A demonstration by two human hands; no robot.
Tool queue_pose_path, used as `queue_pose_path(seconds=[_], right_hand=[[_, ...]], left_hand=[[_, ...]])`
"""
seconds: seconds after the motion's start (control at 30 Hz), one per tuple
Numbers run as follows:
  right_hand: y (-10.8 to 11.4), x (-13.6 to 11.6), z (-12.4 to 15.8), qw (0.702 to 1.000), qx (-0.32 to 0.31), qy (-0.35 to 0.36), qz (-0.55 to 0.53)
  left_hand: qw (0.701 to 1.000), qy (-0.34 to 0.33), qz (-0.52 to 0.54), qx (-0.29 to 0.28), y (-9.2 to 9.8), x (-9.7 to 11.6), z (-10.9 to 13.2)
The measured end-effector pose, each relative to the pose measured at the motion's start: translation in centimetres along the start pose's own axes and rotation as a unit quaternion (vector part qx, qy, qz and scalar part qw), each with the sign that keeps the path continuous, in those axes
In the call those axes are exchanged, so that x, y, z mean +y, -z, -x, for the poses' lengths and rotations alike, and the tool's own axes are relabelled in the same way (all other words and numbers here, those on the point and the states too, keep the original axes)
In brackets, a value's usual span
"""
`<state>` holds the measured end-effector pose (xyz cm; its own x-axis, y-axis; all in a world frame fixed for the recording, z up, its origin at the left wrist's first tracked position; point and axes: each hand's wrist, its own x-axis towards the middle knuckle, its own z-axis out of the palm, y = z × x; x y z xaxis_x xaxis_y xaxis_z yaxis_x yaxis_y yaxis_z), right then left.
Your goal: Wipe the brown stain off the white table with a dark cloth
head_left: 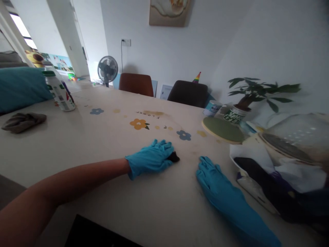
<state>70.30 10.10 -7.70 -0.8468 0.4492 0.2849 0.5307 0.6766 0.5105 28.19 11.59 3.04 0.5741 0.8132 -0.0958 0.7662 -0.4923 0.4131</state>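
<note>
My left hand (pixel 153 158), in a blue rubber glove, presses down over a small dark pad (pixel 174 157) on the table. Only one edge of that pad sticks out beside the thumb and fingers, so I cannot tell if it is a sponge or a folded cloth. To the right, my right hand (pixel 209 175), also gloved in blue, rests flat on the tabletop with its fingers stretched out and nothing in it. Under both hands is the pale table (pixel 164 206), printed with flowers and showing faint dark smudges near the right hand.
A crumpled grey-brown cloth (pixel 24 122) and a white bottle (pixel 59 92) with a green cap are at left. On the right stand a green round mat (pixel 223 129), a potted plant (pixel 235 115), a tin (pixel 212 108) and cluttered bags. Two chairs (pixel 136 84) line the far side.
</note>
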Motion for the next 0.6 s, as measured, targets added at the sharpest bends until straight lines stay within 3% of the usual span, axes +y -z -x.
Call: queue_pose_path(seconds=[0.17, 0.3, 0.43, 0.6], right_hand=[[-1.1, -1.0, -0.4, 0.999, 0.014, -0.049, -0.015], [-2.1, -2.1, -0.9, 0.988, 0.023, -0.141, -0.054], [-1.4, -1.8, -0.6, 0.993, -0.001, -0.095, -0.074], [0.5, -0.8, -0.3, 0.995, -0.047, -0.061, -0.060]], left_hand=[[0.994, -0.108, 0.005, -0.010, -2.3, 4.9, -3.5], [0.990, -0.142, 0.010, -0.016, -2.9, 6.4, -4.4], [0.989, -0.144, -0.001, -0.024, -2.3, 5.8, -4.0], [0.995, -0.098, -0.021, -0.023, -0.5, 2.6, -2.5]])
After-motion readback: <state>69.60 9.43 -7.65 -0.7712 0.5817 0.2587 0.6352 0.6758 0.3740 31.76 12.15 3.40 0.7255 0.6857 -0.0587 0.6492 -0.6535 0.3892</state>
